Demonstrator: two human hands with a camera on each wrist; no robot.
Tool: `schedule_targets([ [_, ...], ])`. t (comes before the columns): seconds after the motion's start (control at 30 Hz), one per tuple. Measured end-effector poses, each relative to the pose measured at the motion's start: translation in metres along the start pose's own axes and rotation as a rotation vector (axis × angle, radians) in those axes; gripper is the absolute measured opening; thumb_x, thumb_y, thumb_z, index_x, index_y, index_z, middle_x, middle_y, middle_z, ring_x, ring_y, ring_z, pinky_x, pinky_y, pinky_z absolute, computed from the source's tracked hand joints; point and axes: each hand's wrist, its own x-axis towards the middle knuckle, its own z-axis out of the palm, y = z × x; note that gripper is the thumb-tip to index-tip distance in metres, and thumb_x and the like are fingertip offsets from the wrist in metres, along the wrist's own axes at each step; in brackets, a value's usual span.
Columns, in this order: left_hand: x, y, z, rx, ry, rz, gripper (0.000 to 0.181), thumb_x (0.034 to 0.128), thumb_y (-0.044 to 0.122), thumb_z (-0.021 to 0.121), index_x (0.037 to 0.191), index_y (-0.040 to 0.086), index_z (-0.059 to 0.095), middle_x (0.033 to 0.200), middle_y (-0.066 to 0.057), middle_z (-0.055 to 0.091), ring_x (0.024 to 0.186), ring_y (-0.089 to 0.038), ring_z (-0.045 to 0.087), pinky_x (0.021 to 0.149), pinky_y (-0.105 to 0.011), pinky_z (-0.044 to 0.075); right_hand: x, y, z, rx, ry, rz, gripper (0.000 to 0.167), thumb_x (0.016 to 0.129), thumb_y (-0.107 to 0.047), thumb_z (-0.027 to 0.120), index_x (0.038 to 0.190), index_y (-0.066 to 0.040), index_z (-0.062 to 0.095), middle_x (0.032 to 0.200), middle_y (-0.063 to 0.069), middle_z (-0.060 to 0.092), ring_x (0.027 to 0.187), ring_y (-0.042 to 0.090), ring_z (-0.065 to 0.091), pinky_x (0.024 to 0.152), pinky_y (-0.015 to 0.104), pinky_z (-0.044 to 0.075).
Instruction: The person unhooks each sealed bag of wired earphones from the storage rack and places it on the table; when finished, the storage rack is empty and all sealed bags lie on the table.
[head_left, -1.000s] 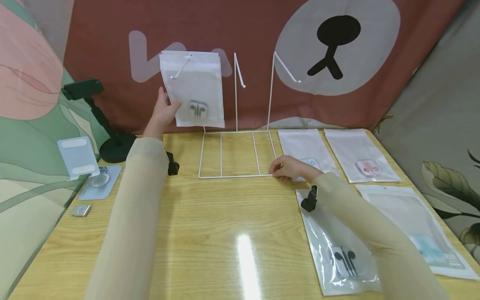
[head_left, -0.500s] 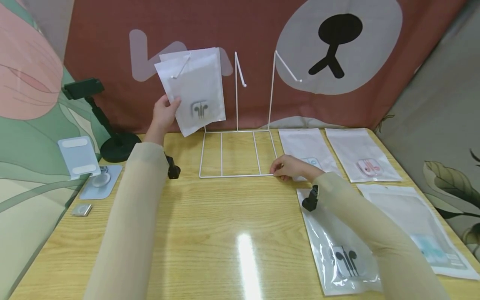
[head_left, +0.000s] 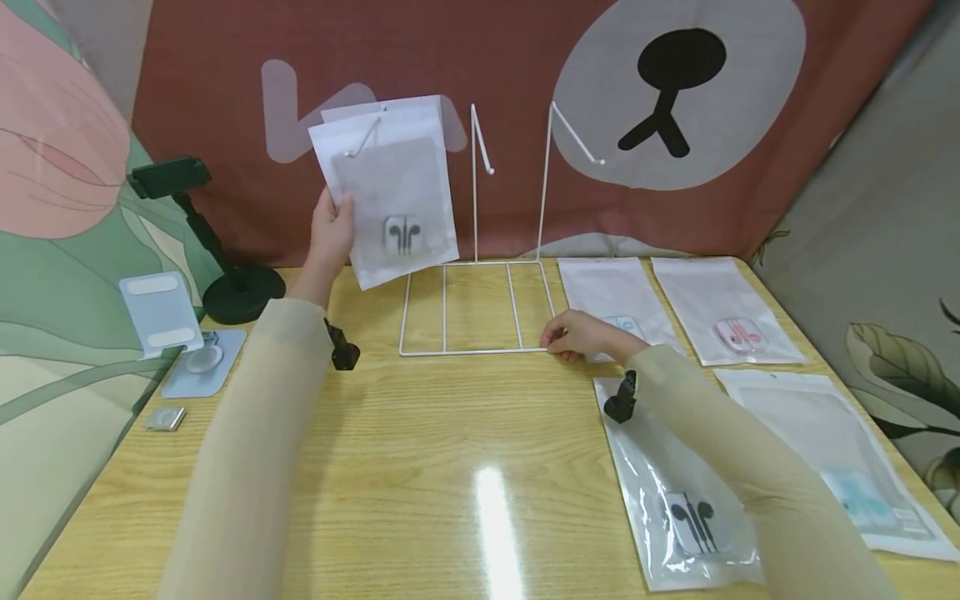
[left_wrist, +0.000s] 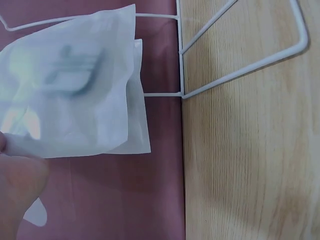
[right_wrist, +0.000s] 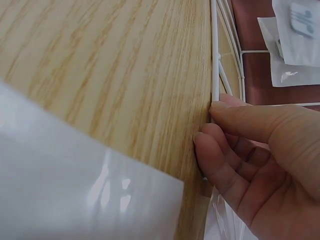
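My left hand (head_left: 330, 237) pinches the left edge of a white zip pouch (head_left: 393, 187) with black-and-white earphones showing in its lower part. This pouch hangs slightly tilted at the left hook (head_left: 363, 137) of a white wire rack (head_left: 472, 353). A second white pouch (right_wrist: 287, 72) hangs close behind it, mostly covered in the head view; its edge shows in the left wrist view. With thumb and fingers, my right hand (head_left: 583, 335) grips the front right corner of the rack's base. The rack's middle hook (head_left: 482, 142) and right hook (head_left: 576, 135) carry nothing.
Several flat pouches lie at right: a blue-marked pouch (head_left: 607, 287), a pink-earphone pouch (head_left: 720, 308), a clear black-earphone pouch (head_left: 660, 467) and a large pouch (head_left: 795, 417). At left are a black stand (head_left: 240, 292), a light-blue stand (head_left: 160, 312) and a small metallic square (head_left: 165, 418).
The front pouch has come forward along the left hook and tilted, its lower edge dropping in view and uncovering the pouch behind. My left hand moved with it; the right hand stays put.
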Motion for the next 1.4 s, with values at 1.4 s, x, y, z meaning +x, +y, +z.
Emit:
schedule_targets([
  [1.4, -0.119, 0.022, -0.04, 0.022, -0.075, 0.078, 0.045, 0.0962, 0.04, 0.04, 0.136, 0.019, 0.036, 0.129, -0.006, 0.044, 0.116, -0.022, 0.044, 0.097, -0.053, 0.035, -0.001, -0.003, -0.001, 0.015, -0.009, 0.024, 0.006, 0.087, 0.001, 0.06, 0.088, 0.002, 0.066, 0.069, 0.005, 0.057, 0.054, 0.015, 0.054, 0.049, 0.026, 0.049],
])
